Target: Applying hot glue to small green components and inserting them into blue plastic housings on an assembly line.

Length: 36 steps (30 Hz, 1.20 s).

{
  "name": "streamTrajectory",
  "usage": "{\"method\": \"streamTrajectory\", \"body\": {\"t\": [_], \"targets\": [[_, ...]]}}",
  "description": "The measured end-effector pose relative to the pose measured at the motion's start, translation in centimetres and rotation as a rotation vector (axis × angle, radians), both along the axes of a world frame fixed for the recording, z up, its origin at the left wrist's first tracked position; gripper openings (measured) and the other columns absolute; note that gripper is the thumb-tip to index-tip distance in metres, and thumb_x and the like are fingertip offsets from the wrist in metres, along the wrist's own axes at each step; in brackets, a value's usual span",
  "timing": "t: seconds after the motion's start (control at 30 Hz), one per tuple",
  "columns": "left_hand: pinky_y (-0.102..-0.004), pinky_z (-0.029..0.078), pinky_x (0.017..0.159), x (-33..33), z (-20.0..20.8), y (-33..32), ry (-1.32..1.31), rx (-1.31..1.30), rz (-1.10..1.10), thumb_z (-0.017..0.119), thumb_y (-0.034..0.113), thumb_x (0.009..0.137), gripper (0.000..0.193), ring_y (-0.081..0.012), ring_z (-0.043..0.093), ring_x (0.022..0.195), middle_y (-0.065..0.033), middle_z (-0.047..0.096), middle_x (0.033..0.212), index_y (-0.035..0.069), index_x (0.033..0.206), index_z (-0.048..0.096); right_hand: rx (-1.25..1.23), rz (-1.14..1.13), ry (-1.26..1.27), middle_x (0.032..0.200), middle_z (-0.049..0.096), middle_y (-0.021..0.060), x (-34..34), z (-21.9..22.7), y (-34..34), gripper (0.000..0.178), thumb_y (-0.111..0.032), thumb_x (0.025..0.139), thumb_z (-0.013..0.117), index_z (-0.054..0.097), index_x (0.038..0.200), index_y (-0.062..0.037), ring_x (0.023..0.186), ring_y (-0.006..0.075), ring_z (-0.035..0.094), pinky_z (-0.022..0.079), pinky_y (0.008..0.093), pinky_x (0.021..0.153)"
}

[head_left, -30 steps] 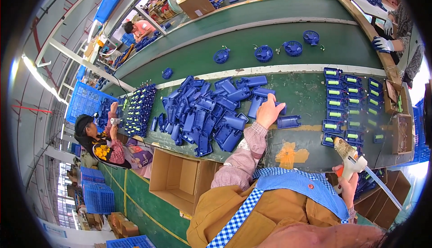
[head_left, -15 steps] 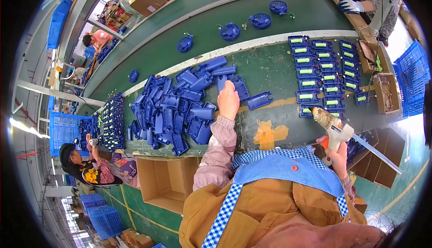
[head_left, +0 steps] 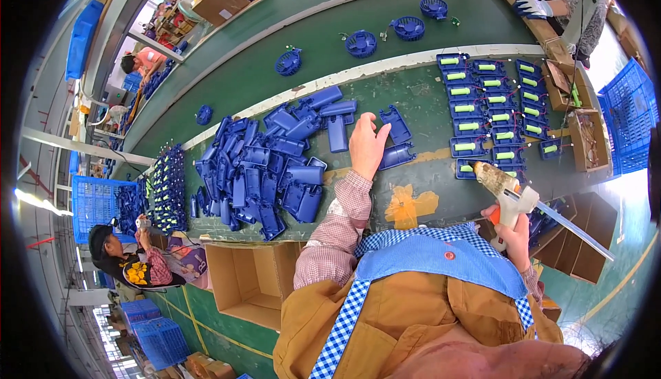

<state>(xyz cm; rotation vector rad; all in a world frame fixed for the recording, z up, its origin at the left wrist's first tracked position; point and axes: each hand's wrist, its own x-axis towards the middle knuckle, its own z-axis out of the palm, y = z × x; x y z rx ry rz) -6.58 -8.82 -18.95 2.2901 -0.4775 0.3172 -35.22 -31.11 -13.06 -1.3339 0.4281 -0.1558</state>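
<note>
My left hand (head_left: 367, 146) reaches open-fingered toward the blue shell (head_left: 397, 156) just right of it, long axis slanting away; my right hand (head_left: 511, 233), farther back, grips the glue gun (head_left: 502, 187).

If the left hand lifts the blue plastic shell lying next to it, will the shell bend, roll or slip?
The blue shell beside the left hand looks like a hollow moulded half, so probably stiff and light. Its flat, boxy shape should not roll. Its smooth-looking plastic might slip a little.

Left hand (head_left: 368, 146) covering part of a blue plastic housing shell (head_left: 397, 155), right hand (head_left: 511, 231) partly hiding the glue gun's (head_left: 506, 192) grip, gloved co-worker (head_left: 533, 7) being cut off by the rim, green inserts in the far blue trays (head_left: 492, 107) possibly batteries, too small to tell.
</note>
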Motion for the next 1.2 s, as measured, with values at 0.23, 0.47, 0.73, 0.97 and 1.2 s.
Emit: {"method": "streamTrajectory", "body": {"t": [0.23, 0.47, 0.73, 0.97, 1.2], "targets": [[-0.0459, 0.046, 0.081, 0.9, -1.2, -2.0, 0.002, 0.077, -0.086, 0.054, -0.005, 0.075, 0.039, -0.0396, 0.055, 0.094, -0.0215, 0.055, 0.101, 0.002, 0.113, 0.048, 0.014, 0.015, -0.009, 0.1, 0.063, 0.0125, 0.3, 0.3, 0.3, 0.049, -0.002, 0.064, 0.05, 0.052, 0.112, 0.0068, 0.098, 0.0208, 0.059, 0.043, 0.0326, 0.092], [-0.0381, 0.049, 0.072, 1.8, -0.6, -0.2, 0.07, 0.071, -0.387, 0.053, -0.008, 0.07, 0.03, -0.0318, 0.059, 0.08, -0.0137, 0.059, 0.082, 0.002, 0.097, 0.06, -0.038, 0.012, -0.01, 0.099, 0.062, 0.0144, -0.2, -1.1, -0.4, 0.053, -0.008, 0.065, 0.054, 0.049, 0.116, 0.0065, 0.098, 0.0257, 0.061, 0.047, 0.0363, 0.09], [-0.0473, 0.039, 0.092, 3.2, 1.1, 4.8, -0.253, 0.417, 0.112, 0.058, -0.005, 0.065, 0.058, -0.0372, 0.047, 0.107, -0.0154, 0.052, 0.116, 0.01, 0.121, 0.053, -0.048, 0.026, -0.002, 0.098, 0.062, 0.0143, 0.7, -0.9, -0.1, 0.055, -0.011, 0.064, 0.054, 0.05, 0.115, 0.0061, 0.096, 0.0257, 0.06, 0.046, 0.0373, 0.091], [-0.0482, 0.037, 0.082, 7.0, 0.3, 4.5, -0.309, 0.723, 0.039, 0.06, 0.007, 0.074, 0.039, -0.0339, 0.047, 0.101, -0.0146, 0.052, 0.106, 0.01, 0.112, 0.057, 0.01, 0.029, -0.031, 0.098, 0.064, 0.0123, 0.9, -0.3, 0.2, 0.048, -0.002, 0.063, 0.05, 0.054, 0.11, 0.0072, 0.093, 0.0184, 0.059, 0.045, 0.0298, 0.086], [-0.0492, 0.041, 0.08, 9.7, 2.1, 4.1, -0.158, 0.722, -0.009, 0.066, 0.015, 0.065, 0.045, -0.0335, 0.052, 0.097, -0.013, 0.057, 0.098, 0.014, 0.11, 0.06, 0.008, -0.001, -0.029, 0.098, 0.064, 0.0114, 0.6, -0.3, 0.0, 0.048, -0.003, 0.063, 0.05, 0.055, 0.11, 0.0069, 0.091, 0.0175, 0.059, 0.045, 0.0283, 0.083]]}}
